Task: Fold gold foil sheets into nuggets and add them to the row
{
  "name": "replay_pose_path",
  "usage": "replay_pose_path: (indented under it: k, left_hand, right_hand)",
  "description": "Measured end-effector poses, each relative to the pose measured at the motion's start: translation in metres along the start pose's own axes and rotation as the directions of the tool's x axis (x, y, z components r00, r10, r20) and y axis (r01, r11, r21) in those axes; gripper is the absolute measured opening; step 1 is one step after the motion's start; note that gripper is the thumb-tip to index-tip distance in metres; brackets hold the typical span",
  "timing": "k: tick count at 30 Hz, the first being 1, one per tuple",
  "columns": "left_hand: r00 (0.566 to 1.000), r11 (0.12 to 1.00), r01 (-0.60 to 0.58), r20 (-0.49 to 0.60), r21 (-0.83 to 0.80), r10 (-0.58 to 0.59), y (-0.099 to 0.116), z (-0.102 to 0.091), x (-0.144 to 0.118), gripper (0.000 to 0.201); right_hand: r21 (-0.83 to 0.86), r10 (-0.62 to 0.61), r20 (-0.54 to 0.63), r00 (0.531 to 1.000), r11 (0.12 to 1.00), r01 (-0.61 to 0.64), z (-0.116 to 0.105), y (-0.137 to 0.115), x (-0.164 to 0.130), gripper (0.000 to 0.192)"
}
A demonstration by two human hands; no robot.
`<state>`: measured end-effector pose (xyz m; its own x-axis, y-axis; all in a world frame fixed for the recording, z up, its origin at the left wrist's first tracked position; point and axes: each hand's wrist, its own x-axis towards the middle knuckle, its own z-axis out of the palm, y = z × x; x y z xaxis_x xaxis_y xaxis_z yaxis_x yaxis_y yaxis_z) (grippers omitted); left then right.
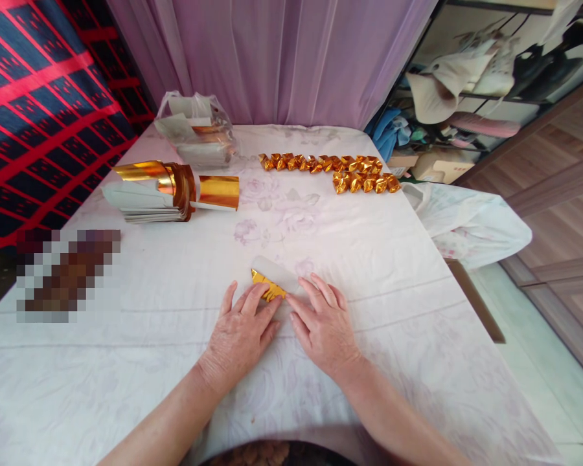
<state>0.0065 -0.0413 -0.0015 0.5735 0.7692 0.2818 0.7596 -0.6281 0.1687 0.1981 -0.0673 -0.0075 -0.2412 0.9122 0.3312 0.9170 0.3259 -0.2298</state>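
A small sheet of gold foil paper (268, 286) with a white part (274, 268) lies on the table before me, partly folded, its gold side creased. My left hand (243, 327) rests over its lower left, fingers apart and stretched out, with fingertips pressing on the gold side. On the other side, my right hand (325, 323) lies with spread fingers. Its index fingertip touches the right corner of the paper, and other fingertips are at the white part's edge. Neither hand is closed around anything. The near edge of the paper is partly hidden by my left fingers.
Rows of folded gold foil pieces (320, 163) lie at the back right. A stack of gold and white sheets (158, 197) stands at the left, before a clear plastic bag of paper (199, 139). Beyond the right edge are a white bag (476, 223) and a shelf (490, 100).
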Motion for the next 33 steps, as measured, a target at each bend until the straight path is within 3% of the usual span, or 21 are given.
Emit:
replay_pose_path:
  k: [13,18,26,33]
  left_hand:
    - [0.999,0.993,-0.043,0.008,-0.106,0.044,-0.017,0.001,-0.002,0.032]
    - [0.996,0.989,-0.088,-0.024,-0.123,0.085,-0.036,0.001,0.007,0.034]
    - [0.985,0.985,-0.15,0.073,-0.083,0.156,-0.072,-0.005,0.027,0.034]
    - [0.977,0.98,-0.179,0.104,-0.091,0.188,-0.082,-0.006,0.038,0.026]
  right_hand:
    - [0.019,0.017,-0.021,1.0,1.0,-0.016,0.002,0.0,0.003,0.028]
    - [0.019,0.012,-0.026,1.0,1.0,-0.011,0.001,0.0,0.007,0.023]
    - [-0.013,0.013,0.015,1.0,1.0,-0.013,-0.003,0.001,0.014,0.015]
    - [0.063,-0.01,0.035,0.999,0.998,0.008,-0.002,0.01,0.023,0.015]
